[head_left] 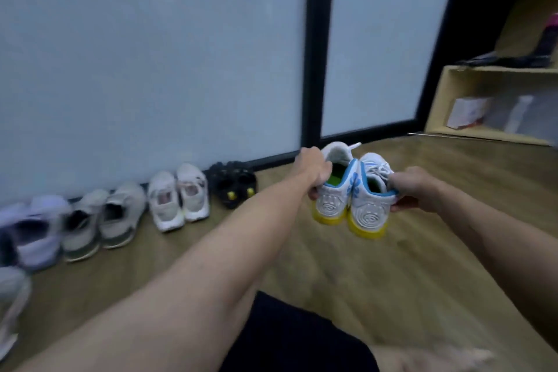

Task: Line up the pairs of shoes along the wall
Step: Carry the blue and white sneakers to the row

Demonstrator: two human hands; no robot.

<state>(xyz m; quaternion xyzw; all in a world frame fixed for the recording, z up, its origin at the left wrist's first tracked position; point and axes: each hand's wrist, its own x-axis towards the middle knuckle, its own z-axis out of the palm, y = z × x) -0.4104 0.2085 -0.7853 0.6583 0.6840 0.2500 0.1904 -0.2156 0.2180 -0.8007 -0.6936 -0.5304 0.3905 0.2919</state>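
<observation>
Two hands are holding a pair of white sneakers with yellow soles and blue trim above the wooden floor [422, 251], heels toward the camera. The left hand [312, 170] is gripping the left sneaker [332, 190] at its collar, fingers curled over the heel rim and clamped on it. The right hand [415, 187] is pinching the right sneaker [370, 205] at the outer side of its heel, closed on it too. The two sneakers are touching side by side and hanging clear of the floor, near the far edge where the floor is meeting the frosted glass wall [151, 54], just right of the black frame post [317, 48].

Along that same far edge, four pairs are sitting in a row with heels facing outward. Nearest the held sneakers is a black pair with yellow spots [234, 187]; left of it a white and pink pair [179, 198]; then a grey pair [104, 220]; then a pale lilac pair [33, 232], badly blurred. One more pale shoe [12, 305] is showing at the left edge of the view, too blurred to tell its partner.

A wooden shelf unit [453, 84] is standing at the right end of the wall, holding boxes and papers. A dark-clothed knee [287, 335] is filling the bottom centre.
</observation>
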